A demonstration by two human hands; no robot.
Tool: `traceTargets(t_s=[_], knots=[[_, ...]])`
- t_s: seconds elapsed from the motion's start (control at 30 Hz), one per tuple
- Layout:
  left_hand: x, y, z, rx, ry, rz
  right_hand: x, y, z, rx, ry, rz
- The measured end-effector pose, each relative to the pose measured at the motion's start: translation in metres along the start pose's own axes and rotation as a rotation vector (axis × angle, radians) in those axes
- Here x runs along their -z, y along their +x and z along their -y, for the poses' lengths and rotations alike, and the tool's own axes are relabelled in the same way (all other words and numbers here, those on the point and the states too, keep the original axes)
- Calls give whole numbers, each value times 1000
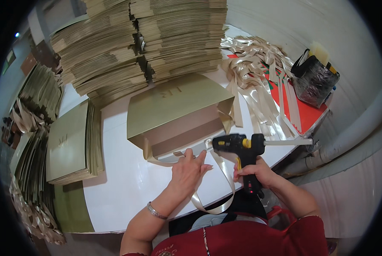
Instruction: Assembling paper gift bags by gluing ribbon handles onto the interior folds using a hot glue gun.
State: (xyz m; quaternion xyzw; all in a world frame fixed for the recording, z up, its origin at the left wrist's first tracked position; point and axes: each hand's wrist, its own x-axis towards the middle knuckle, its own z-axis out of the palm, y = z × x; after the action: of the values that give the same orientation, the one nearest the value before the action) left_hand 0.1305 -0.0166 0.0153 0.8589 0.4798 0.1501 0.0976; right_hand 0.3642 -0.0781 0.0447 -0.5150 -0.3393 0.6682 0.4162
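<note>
A gold-coloured cardboard box (174, 106) lies on the table with its open side toward me, showing a pale pink inside. My left hand (187, 170) rests at the box's near edge, fingers stretched out and apart, fingertips touching the pale flap (198, 150). A cream satin ribbon (218, 209) loops down from that edge over the table's front. My right hand (259, 171) is closed around the handle of a black and yellow hot glue gun (235, 144). Its nozzle points left, close to the flap and my left fingertips. A whitish glue stick (285, 142) sticks out of its back.
Tall stacks of flat gold cardboard (182, 38) stand behind the box. More folded gold boxes (67, 145) are piled at the left. Cream ribbons (253, 81) spread over a red sheet (285, 100) at the right, beside a dark pouch (314, 83). A pipe (340, 141) runs along the wall.
</note>
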Motion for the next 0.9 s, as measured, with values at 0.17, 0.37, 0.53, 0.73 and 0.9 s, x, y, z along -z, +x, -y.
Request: traceTargets(t_s=[0.17, 0.37, 0.53, 0.73, 0.9], knots=[[21, -13, 31, 30, 42, -82, 5, -10, 2, -159, -31, -77], [19, -43, 64, -17, 10, -316, -7, -7, -1, 30, -12, 113], [3, -50, 69, -5, 12, -370, -37, 13, -12, -166, 46, 231], [5, -52, 75, -45, -54, -388, -56, 13, -4, -171, -40, 241], [4, -55, 74, -54, -52, -391, -52, 17, 5, -130, 48, 197]])
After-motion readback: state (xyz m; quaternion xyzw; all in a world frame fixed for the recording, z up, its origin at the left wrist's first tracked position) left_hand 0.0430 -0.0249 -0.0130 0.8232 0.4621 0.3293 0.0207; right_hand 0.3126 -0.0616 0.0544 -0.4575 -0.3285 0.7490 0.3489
